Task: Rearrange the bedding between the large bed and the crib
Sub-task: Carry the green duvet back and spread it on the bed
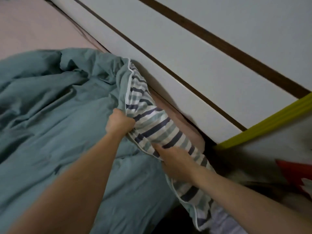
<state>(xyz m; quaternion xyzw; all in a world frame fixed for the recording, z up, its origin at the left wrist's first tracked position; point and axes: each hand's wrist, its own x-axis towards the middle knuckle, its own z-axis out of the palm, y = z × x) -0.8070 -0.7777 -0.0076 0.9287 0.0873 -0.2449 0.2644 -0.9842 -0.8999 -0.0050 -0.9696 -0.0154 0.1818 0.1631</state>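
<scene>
Pale grey-white panels (194,53) w/ dark brown strips run diagonally across the upper right of the frame; a yellow-green band (270,122) crosses at right. Pink sheet (33,26) of the large bed shows in the upper left, and a strip of it again beside the panels near centre. Teal duvet (50,115) lies rumpled over the left and centre of the frame, its striped underside (white, navy, pale green) w/ white piping turned up along its right edge, close against the panels.

Left hand (120,121), centre frame, fingers clenched round a bunch of the duvet edge where teal meets stripe. Right hand (175,161), lower centre-right, fingers curled into the striped underside, grasping a fold just below the left hand's grip. Both forearms bare, reaching in from the bottom of the frame.

Lower right: a red and white item (297,176), blurred, can't tell what. No readable writing, labels or brands anywhere.
</scene>
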